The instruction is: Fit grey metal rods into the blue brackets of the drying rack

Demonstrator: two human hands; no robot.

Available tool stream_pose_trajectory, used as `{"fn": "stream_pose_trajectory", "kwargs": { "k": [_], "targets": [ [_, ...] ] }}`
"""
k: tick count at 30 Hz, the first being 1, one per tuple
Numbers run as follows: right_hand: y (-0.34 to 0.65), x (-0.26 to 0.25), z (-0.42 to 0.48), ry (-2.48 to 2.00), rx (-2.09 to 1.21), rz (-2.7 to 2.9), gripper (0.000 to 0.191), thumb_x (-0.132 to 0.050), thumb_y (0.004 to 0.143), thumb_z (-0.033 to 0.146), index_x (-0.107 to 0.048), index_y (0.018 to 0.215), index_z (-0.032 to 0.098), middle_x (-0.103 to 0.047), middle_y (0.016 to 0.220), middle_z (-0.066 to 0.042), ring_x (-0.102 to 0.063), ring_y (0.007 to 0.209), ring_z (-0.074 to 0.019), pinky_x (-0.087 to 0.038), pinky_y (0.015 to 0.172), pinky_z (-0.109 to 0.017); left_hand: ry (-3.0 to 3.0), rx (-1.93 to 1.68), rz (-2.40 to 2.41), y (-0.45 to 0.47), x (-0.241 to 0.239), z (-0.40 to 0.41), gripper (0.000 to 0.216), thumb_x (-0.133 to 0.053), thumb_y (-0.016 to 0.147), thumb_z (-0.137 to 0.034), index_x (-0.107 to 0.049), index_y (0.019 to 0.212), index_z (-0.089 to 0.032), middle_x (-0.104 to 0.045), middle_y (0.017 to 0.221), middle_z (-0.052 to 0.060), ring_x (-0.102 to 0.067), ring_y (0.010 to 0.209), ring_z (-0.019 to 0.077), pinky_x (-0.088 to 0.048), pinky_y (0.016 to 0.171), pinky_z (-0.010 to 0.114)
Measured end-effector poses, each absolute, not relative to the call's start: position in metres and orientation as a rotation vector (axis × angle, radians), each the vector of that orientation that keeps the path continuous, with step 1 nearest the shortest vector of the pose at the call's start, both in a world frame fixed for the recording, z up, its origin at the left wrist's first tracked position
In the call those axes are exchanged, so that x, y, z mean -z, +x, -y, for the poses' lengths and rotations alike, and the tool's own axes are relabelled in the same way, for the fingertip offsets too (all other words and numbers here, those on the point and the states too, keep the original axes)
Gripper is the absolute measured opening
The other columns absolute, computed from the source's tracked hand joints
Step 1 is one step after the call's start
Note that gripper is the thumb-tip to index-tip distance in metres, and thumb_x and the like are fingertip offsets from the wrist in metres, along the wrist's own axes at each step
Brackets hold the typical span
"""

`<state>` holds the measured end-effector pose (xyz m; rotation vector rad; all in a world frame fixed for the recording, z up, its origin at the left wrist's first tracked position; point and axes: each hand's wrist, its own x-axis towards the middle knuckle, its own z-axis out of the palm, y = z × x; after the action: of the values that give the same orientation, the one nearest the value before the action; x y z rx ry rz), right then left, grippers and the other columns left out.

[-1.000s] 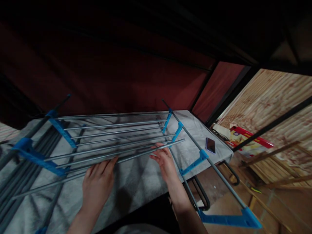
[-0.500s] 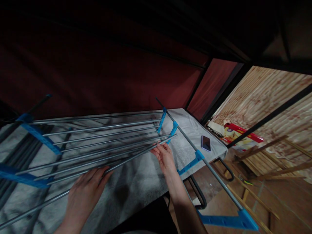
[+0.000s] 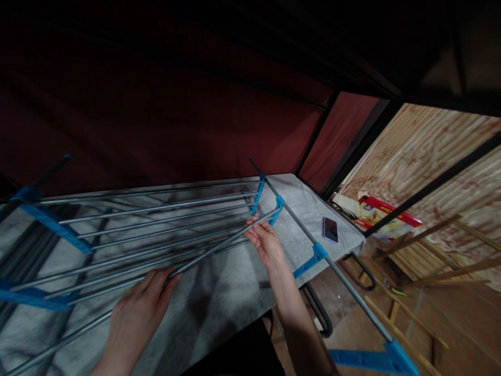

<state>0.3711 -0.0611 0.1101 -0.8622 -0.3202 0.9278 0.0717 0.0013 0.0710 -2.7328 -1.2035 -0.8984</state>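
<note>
My left hand point(image 3: 139, 313) is closed around a loose grey metal tube point(image 3: 213, 249) that slants from the lower left up to the right. Farther along the same tube, my right hand point(image 3: 268, 244) pinches it between thumb and fingers. The tube's far end lies at or just before a blue plastic bracket point(image 3: 278, 202); whether it touches cannot be made out. That bracket sits on a long side pole point(image 3: 299, 220). Behind my hands, several parallel tubes point(image 3: 156, 209) run between blue brackets on the left and right, one being the left bracket point(image 3: 58, 225).
A grey cloth point(image 3: 219, 297) covers the table. A phone point(image 3: 330, 230) lies near its right end. More dark tubes point(image 3: 23, 250) lie at the left. The side pole reaches past the table edge to another blue bracket point(image 3: 376, 360). A red and yellow box point(image 3: 387, 216) and wooden frames stand beyond.
The tube's far end has moved slightly left and up, closer to the blue bracket. My right hand has risen a little with it. The rack's left side has shifted slightly left.
</note>
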Motion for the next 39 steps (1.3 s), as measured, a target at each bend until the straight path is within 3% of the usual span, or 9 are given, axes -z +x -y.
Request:
{"fn": "stream_pose_trajectory", "kwargs": {
  "k": [4,9,17,24,32,39],
  "targets": [
    [0.371,-0.117,0.06,-0.848,-0.937,0.294,0.023,-0.079,0.074,0.017,-0.069,0.094,0.021,-0.077,0.088,-0.002,-0.072,0.08,-0.0149,-0.06,0.075,-0.027,-2.71,0.859,1.223,0.073,-0.069,-0.002,0.032,-0.046,0.098,-0.044,-0.066,0.108,-0.022,-0.075,0.1,0.006,-0.07,0.083,0.0218,-0.047,0.068,0.031],
    [0.371,-0.117,0.062,-0.872,-0.934,0.299,0.022,-0.08,0.074,0.018,-0.069,0.093,0.021,-0.077,0.088,-0.001,-0.071,0.076,-0.0139,-0.061,0.077,-0.028,-2.663,0.846,1.324,0.071,-0.069,-0.001,0.032,-0.046,0.098,-0.047,-0.067,0.105,-0.023,-0.074,0.084,0.006,-0.068,0.073,0.0236,-0.045,0.065,0.033],
    [0.372,-0.114,0.065,-0.884,-0.927,0.319,0.026,-0.082,0.072,0.02,-0.068,0.094,0.022,-0.073,0.085,0.001,-0.07,0.075,-0.0137,-0.061,0.079,-0.031,-2.682,0.93,1.194,0.071,-0.077,-0.001,0.039,-0.044,0.098,-0.048,-0.066,0.117,-0.021,-0.075,0.098,0.009,-0.068,0.082,0.0263,-0.048,0.075,0.038],
    [0.371,-0.115,0.063,-0.85,-0.917,0.301,0.029,-0.081,0.072,0.017,-0.064,0.096,0.023,-0.076,0.085,0.001,-0.073,0.079,-0.0141,-0.06,0.071,-0.025,-2.699,0.953,1.146,0.07,-0.074,-0.002,0.037,-0.042,0.1,-0.047,-0.067,0.108,-0.02,-0.073,0.099,0.009,-0.068,0.09,0.0273,-0.049,0.081,0.04],
    [0.373,-0.119,0.065,-0.858,-0.918,0.345,0.027,-0.08,0.073,0.017,-0.066,0.096,0.022,-0.077,0.091,-0.002,-0.074,0.083,-0.0167,-0.062,0.076,-0.029,-2.71,0.946,1.24,0.07,-0.071,0.001,0.03,-0.047,0.097,-0.044,-0.067,0.105,-0.023,-0.074,0.098,0.006,-0.069,0.081,0.0236,-0.049,0.071,0.034],
    [0.377,-0.116,0.065,-0.924,-0.902,0.327,0.025,-0.084,0.074,0.026,-0.069,0.094,0.021,-0.074,0.084,0.001,-0.067,0.064,-0.01,-0.061,0.067,-0.023,-2.668,0.92,1.291,0.066,-0.064,-0.001,0.032,-0.048,0.097,-0.046,-0.068,0.105,-0.023,-0.075,0.09,0.008,-0.069,0.075,0.0255,-0.047,0.065,0.035]
  ]
}}
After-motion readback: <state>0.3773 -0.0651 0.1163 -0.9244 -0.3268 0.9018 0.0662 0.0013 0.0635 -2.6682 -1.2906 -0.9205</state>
